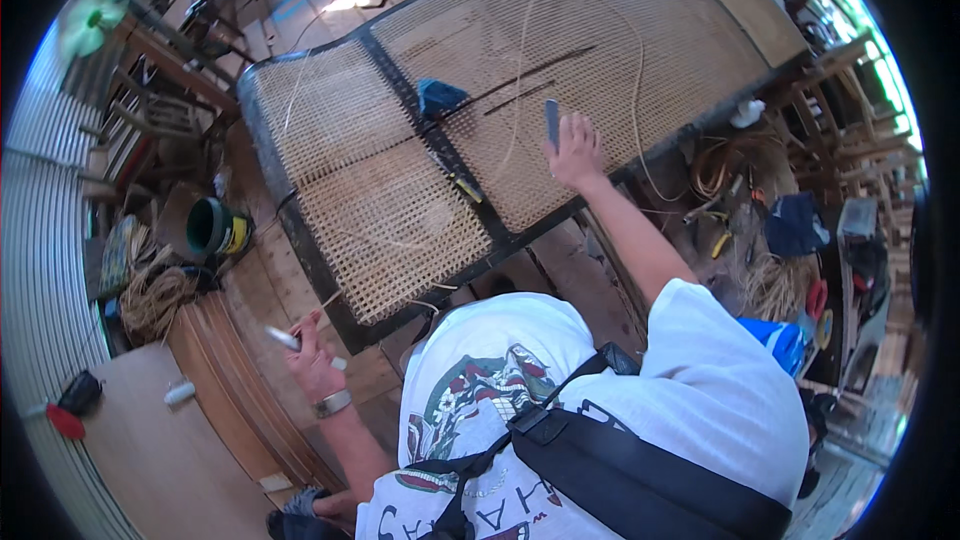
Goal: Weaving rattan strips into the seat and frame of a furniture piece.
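Note:
A long dark-framed panel with woven cane (370, 190) lies before me. Over its middle right, my right hand (577, 152) is closed around a flat, grey-blue bar (552, 124), whose exact kind I cannot make out. My left hand (314, 365), wearing a wristband, is off the near left corner of the panel. It is closed on a small whitish object (283, 338) of unclear kind. On the panel lie a blue cloth-like bundle (440, 97), a yellow-and-dark hand tool (465, 187), thin dark sticks (530, 78) and loose cane strands (640, 90).
At left stand a dark green bucket (216, 227) and bundled cane (160, 292). A pale board (140, 430) bears a small white cylinder (180, 393). On the right are coiled cane (722, 165), fibre strands (775, 285), tools and a blue bag (775, 342). Wooden chair frames (835, 90) crowd the far right.

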The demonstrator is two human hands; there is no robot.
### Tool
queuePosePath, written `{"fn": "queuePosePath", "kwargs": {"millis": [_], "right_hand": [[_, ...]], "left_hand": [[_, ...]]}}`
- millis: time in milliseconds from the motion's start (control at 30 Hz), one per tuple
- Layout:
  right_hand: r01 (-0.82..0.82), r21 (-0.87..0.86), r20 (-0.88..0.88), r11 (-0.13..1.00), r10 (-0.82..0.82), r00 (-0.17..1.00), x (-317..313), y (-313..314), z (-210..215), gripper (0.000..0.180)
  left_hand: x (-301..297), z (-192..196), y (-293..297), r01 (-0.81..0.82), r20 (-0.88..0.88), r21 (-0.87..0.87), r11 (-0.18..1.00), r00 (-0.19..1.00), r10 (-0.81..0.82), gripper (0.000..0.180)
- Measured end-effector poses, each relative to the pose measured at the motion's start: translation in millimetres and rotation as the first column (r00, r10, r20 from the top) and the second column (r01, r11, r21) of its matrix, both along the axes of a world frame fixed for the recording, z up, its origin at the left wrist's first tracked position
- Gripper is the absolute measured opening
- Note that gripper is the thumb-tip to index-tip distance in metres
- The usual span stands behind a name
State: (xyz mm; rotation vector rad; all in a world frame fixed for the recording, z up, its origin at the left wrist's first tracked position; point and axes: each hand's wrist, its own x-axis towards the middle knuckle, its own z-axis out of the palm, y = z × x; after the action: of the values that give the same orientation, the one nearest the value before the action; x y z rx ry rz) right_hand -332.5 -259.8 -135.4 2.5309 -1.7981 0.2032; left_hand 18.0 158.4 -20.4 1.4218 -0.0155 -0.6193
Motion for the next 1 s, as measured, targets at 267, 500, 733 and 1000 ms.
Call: {"fn": "queuePosePath", "kwargs": {"millis": [267,500,733,1000], "right_hand": [[-0.348,-0.004,-0.002,0.938,0.348,0.938,55,104,-32,0.071],[-0.326,-0.072,0.556,0.943,0.309,0.772,92,120,15,0.065],[-0.897,0.272,0.868,0.349,0.312,0.385,117,145,147,0.042],[-0.638,0.607,0.685,0.473,0.094,0.722,16,17,148,0.018]], "left_hand": [[2,0,19,-0.235,-0.333,-0.345,0.909,0.936,0.115,0.012],[-29,48,-23,-0.069,-0.061,-0.198,0.978,0.996,0.058,0.013],[-108,30,-92,0.36,0.192,0.011,0.933,0.915,-0.355,0.009],[-36,29,-36,0.04,0.095,-0.008,0.999,0.995,-0.039,0.008]]}}
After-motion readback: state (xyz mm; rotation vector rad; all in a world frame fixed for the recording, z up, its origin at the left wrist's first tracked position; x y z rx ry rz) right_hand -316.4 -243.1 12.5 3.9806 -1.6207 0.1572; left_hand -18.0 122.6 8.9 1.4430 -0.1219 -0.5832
